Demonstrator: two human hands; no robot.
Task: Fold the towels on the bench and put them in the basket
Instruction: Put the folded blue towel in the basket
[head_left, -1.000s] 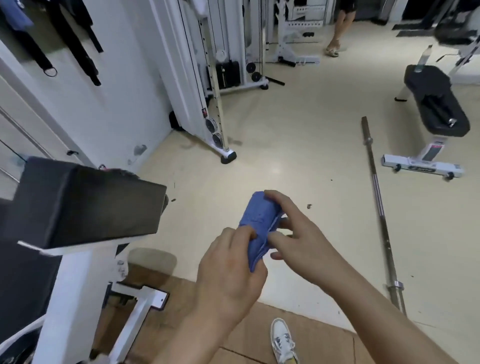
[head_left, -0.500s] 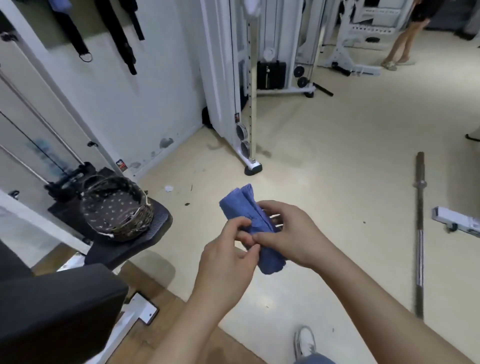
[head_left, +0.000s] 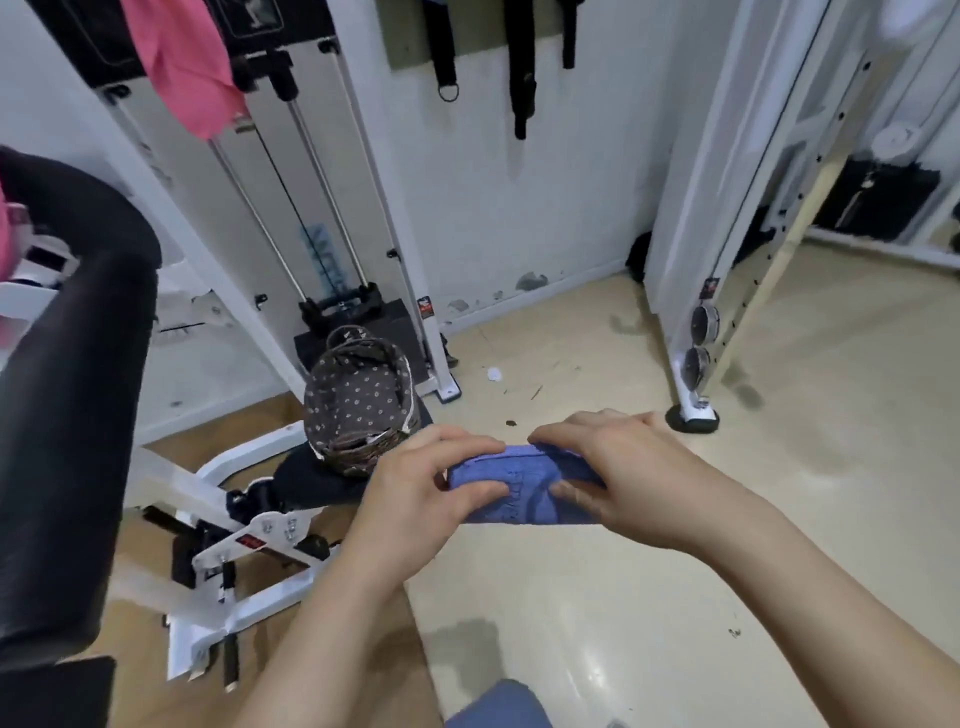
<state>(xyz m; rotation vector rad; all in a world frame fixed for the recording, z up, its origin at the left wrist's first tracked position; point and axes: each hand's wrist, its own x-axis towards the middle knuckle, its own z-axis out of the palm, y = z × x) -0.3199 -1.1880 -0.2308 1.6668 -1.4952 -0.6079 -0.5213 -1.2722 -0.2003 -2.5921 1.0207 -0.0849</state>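
A folded blue towel (head_left: 519, 488) is held level between both hands above the floor. My left hand (head_left: 415, 499) grips its left end with fingers curled over the top. At the right end, my right hand (head_left: 623, 483) holds it, thumb under and fingers over. Just left of the towel, a brown dotted fabric-lined basket (head_left: 358, 405) stands on the black seat pad (head_left: 311, 483) of the bench. The black bench backrest (head_left: 67, 389) fills the left side. A pink cloth (head_left: 182, 67) hangs from the machine above.
A white cable machine frame (head_left: 389, 234) stands against the wall behind the basket. Another white upright with pulleys (head_left: 701, 332) rises on the right. Black straps (head_left: 522, 67) hang on the wall. Beige floor stretches to the right, and wood flooring lies under the bench.
The view has swung left toward the bench and basket. The towel went from upright to lying level between my hands, and now sits close beside the basket.
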